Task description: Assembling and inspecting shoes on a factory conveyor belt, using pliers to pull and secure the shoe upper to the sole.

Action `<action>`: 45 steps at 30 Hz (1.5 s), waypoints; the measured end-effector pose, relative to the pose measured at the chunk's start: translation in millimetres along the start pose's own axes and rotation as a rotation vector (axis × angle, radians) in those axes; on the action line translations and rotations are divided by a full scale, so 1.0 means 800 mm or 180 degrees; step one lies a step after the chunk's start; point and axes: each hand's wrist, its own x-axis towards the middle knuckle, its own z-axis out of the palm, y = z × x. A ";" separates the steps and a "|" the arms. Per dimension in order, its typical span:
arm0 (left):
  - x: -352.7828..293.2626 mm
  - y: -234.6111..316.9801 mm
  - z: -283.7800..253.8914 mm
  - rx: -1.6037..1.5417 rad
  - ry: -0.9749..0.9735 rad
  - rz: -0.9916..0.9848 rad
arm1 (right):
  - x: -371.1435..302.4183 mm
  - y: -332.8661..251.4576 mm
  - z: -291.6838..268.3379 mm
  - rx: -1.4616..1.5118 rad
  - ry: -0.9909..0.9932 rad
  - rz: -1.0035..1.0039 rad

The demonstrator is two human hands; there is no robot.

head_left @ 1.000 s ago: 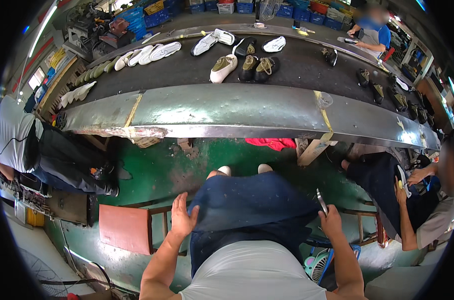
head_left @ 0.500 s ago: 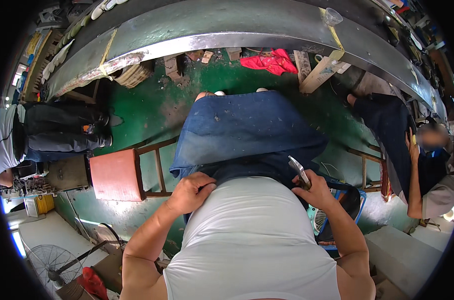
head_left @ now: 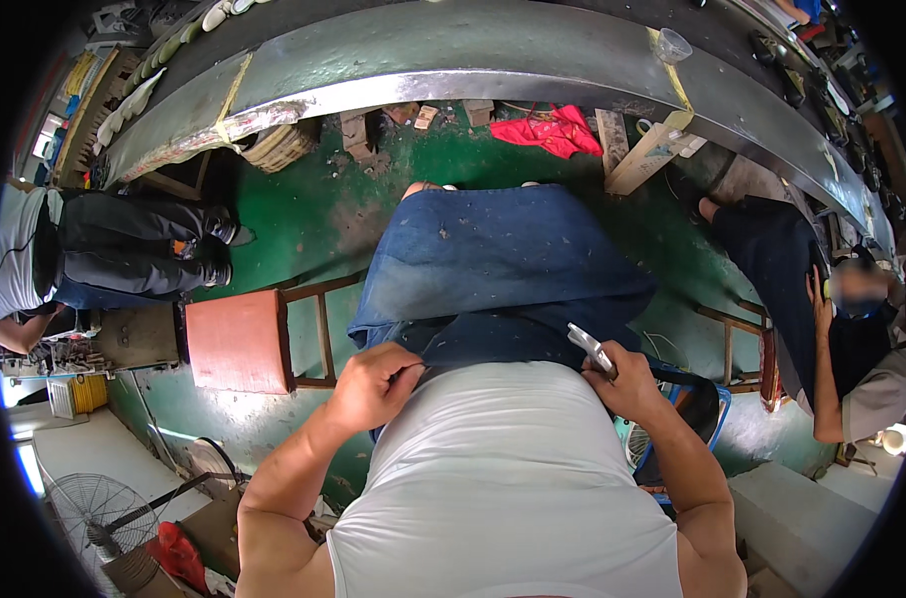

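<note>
While pinching the blue apron (head_left: 493, 269) at nine o'clock, left hand (head_left: 373, 384) closed; right hand (head_left: 622, 384), three o'clock, gripping a small knife (head_left: 591, 349).

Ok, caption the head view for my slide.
Left hand grips blue apron; right hand holds small metal tool.

Stool (head_left: 236, 342) left of lap, conveyor (head_left: 493, 50) ahead, fan (head_left: 92, 508) lower left

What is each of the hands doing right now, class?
Left hand: closed, pinching the top edge of the blue apron at the waist.
Right hand: closed around a small metal tool.
</note>
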 end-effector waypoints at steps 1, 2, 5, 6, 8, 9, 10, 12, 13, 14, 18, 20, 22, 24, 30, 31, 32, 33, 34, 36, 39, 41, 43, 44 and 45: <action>0.000 0.002 -0.001 -0.0003 0.0010 0.0017 | -0.003 -0.002 -0.002 -0.0013 0.0014 -0.0008; 0.002 0.005 0.001 -0.0035 -0.0042 0.0157 | -0.007 -0.002 -0.006 0.0006 -0.0088 0.0066; 0.011 0.022 0.011 -0.0080 -0.0164 0.0360 | -0.031 0.006 -0.028 0.0059 -0.0281 0.0236; 0.015 0.022 0.015 -0.0131 -0.0257 0.0474 | -0.042 0.009 -0.035 0.0109 -0.0326 0.0385; 0.019 0.024 0.012 -0.0188 -0.0409 0.0607 | -0.058 0.011 -0.036 0.0377 -0.0279 0.0389; 0.020 0.024 0.009 -0.0192 -0.0393 0.0634 | -0.062 0.010 -0.039 0.0649 -0.0224 0.0422; 0.017 0.022 0.001 -0.0310 -0.0517 0.0617 | -0.057 0.007 -0.034 0.0555 -0.0109 0.0420; 0.009 0.025 -0.021 -0.0623 -0.0676 0.0559 | -0.046 -0.008 -0.031 0.0543 -0.0172 0.0348; 0.009 0.029 -0.025 -0.0593 -0.0644 0.0591 | -0.038 -0.014 -0.032 0.0548 -0.0253 0.0297; 0.010 0.032 -0.028 -0.0582 -0.0737 0.0622 | -0.037 -0.013 -0.035 0.0418 -0.0366 0.0308; 0.023 0.033 -0.033 -0.0739 -0.1254 0.0226 | -0.047 -0.001 -0.055 0.0627 -0.0696 0.0287; 0.028 0.018 -0.035 -0.1204 -0.1531 -0.0331 | -0.041 0.002 -0.063 0.0734 -0.0820 0.0662; 0.033 -0.001 -0.032 -0.1194 -0.1338 -0.0622 | -0.022 -0.004 -0.074 0.0668 -0.0738 0.0593; 0.040 -0.017 -0.035 -0.1255 -0.1122 -0.1045 | -0.001 -0.020 -0.089 0.0849 -0.0719 0.0611; 0.087 -0.059 -0.049 -0.1105 -0.0978 -0.1304 | 0.082 -0.062 -0.099 0.3176 -0.0546 0.0724; 0.100 -0.063 -0.054 -0.1083 -0.0954 -0.1286 | 0.095 -0.055 -0.096 0.3064 -0.0748 0.1402; 0.115 -0.067 -0.060 -0.1056 -0.0916 -0.1374 | 0.110 -0.051 -0.092 0.2601 -0.0791 0.1278; 0.130 -0.071 -0.066 -0.1039 -0.0883 -0.1469 | 0.127 -0.053 -0.094 0.2600 -0.0796 0.1260; 0.148 -0.076 -0.075 -0.1186 -0.0835 -0.1489 | 0.145 -0.055 -0.096 0.2425 -0.0783 0.0959; 0.189 -0.087 -0.099 -0.1225 -0.0769 -0.1368 | 0.184 -0.066 -0.106 0.2221 -0.0633 0.0094; 0.255 -0.104 -0.143 -0.1377 -0.0586 -0.1228 | 0.262 -0.107 -0.139 0.0840 0.0164 -0.0897; 0.307 -0.117 -0.175 -0.1449 -0.0150 -0.1074 | 0.327 -0.139 -0.167 -0.0949 0.0848 -0.1807; 0.365 -0.120 -0.206 -0.1433 0.0181 -0.0928 | 0.387 -0.137 -0.188 -0.1712 0.1109 -0.1905; 0.394 -0.118 -0.224 -0.1156 0.0383 -0.0928 | 0.416 -0.135 -0.196 -0.1803 0.1214 -0.2034; 0.425 -0.121 -0.243 -0.0890 0.0588 -0.0948 | 0.445 -0.130 -0.201 -0.1895 0.1292 -0.2163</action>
